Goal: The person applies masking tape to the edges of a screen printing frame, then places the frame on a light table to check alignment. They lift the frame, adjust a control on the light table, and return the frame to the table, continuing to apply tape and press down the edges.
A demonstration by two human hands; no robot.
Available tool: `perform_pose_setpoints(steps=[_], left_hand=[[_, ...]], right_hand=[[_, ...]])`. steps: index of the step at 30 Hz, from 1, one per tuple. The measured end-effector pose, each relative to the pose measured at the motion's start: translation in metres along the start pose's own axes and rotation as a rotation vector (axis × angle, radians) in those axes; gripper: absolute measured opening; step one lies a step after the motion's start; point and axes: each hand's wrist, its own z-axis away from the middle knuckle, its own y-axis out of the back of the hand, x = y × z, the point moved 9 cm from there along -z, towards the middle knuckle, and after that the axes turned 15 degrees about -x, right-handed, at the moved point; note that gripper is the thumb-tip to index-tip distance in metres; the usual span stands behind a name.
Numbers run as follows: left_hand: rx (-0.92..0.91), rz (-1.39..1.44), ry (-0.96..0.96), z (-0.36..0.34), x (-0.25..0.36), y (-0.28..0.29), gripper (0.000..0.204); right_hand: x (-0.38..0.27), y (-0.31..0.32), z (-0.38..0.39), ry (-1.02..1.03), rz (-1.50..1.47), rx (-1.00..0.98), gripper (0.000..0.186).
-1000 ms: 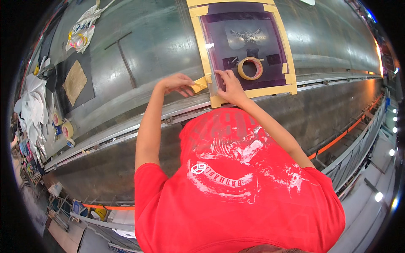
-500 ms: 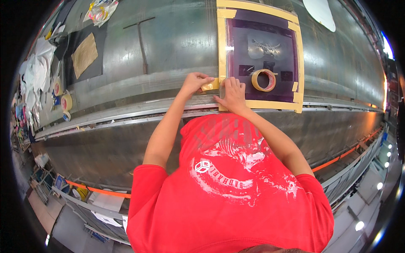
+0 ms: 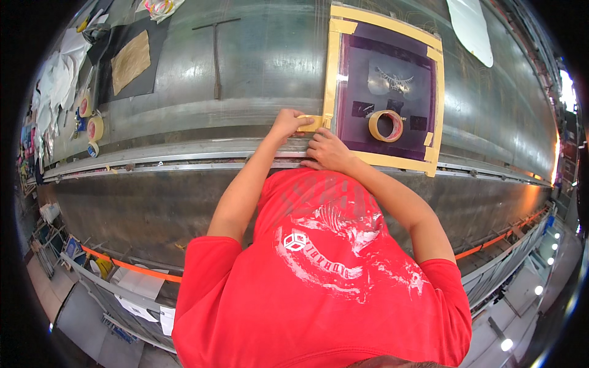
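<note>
A purple-coated printing screen (image 3: pixel 402 67), edged with yellow tape, lies on the metal table. My left hand (image 3: pixel 287 126) pinches a short strip of yellow tape (image 3: pixel 311 124), whose far end meets the screen's left taped edge. Just below the strip, my right hand (image 3: pixel 329 151) rests with bent fingers over the near left corner of the screen. It hides that corner, so what its fingers hold cannot be made out. A roll of yellow tape (image 3: pixel 373 127) lies on the screen, right of my hands.
Left on the metal table (image 3: pixel 184 116) lie a dark T-shaped tool (image 3: pixel 216 61), brown paper (image 3: pixel 130 61) on a black sheet, more tape rolls (image 3: pixel 95 128) and crumpled white sheets (image 3: pixel 58 86). A white sheet (image 3: pixel 471 30) is at the far right. A metal rail (image 3: pixel 202 153) runs along the near edge.
My right hand has slid nearer and a little left, off the screen's left edge to its near corner, with its fingers curling. My left hand still holds the tape strip, now lying straighter.
</note>
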Motion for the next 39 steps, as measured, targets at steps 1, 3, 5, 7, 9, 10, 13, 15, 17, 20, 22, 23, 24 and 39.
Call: perform_pose_setpoints(steps=[1, 3, 5, 7, 9, 10, 13, 15, 17, 20, 22, 23, 24, 39], left_hand=[[0.0, 0.02, -0.008, 0.0, 0.001, -0.002, 0.034], [-0.001, 0.062, -0.024, 0.002, 0.003, -0.006, 0.035], [-0.009, 0.095, -0.04, 0.005, 0.003, -0.007, 0.034], [-0.04, 0.141, -0.045, 0.006, 0.007, -0.011, 0.034], [-0.095, 0.197, -0.04, 0.007, 0.012, -0.018, 0.034], [-0.105, 0.217, -0.037, 0.002, 0.009, -0.019, 0.034], [-0.116, 0.215, -0.016, -0.013, 0.008, -0.03, 0.032], [-0.093, 0.131, 0.013, -0.018, 0.012, -0.036, 0.03], [0.073, -0.115, 0.036, -0.011, 0.031, -0.027, 0.028], [0.125, -0.096, -0.069, -0.011, 0.036, -0.011, 0.027], [0.145, -0.107, -0.12, -0.01, 0.044, 0.006, 0.029], [0.175, -0.092, -0.184, -0.003, 0.058, 0.011, 0.03], [0.205, -0.076, -0.248, 0.008, 0.068, 0.012, 0.03], [0.423, -0.581, -0.623, 0.125, 0.112, -0.037, 0.03]], right_hand=[[0.002, 0.001, 0.001, -0.011, -0.014, 0.011, 0.034], [0.004, 0.003, 0.006, -0.032, -0.041, 0.034, 0.034], [0.002, 0.011, 0.009, -0.032, -0.036, 0.062, 0.031], [0.0, 0.025, 0.013, -0.03, -0.046, 0.103, 0.027], [-0.004, 0.045, 0.018, -0.027, -0.073, 0.159, 0.023], [-0.005, 0.049, 0.019, -0.032, -0.081, 0.154, 0.021], [-0.007, 0.059, 0.023, -0.033, -0.092, 0.163, 0.019], [-0.011, 0.066, 0.026, -0.011, -0.08, 0.195, 0.018], [-0.011, 0.067, 0.032, -0.02, -0.073, 0.195, 0.019], [-0.019, 0.075, 0.034, -0.016, -0.033, 0.221, 0.019], [-0.02, 0.078, 0.033, -0.013, -0.031, 0.23, 0.019], [-0.017, 0.076, 0.031, -0.016, -0.044, 0.236, 0.018], [-0.013, 0.075, 0.03, -0.017, -0.056, 0.242, 0.018], [0.006, 0.012, 0.023, 0.052, -0.08, 0.188, 0.021]])
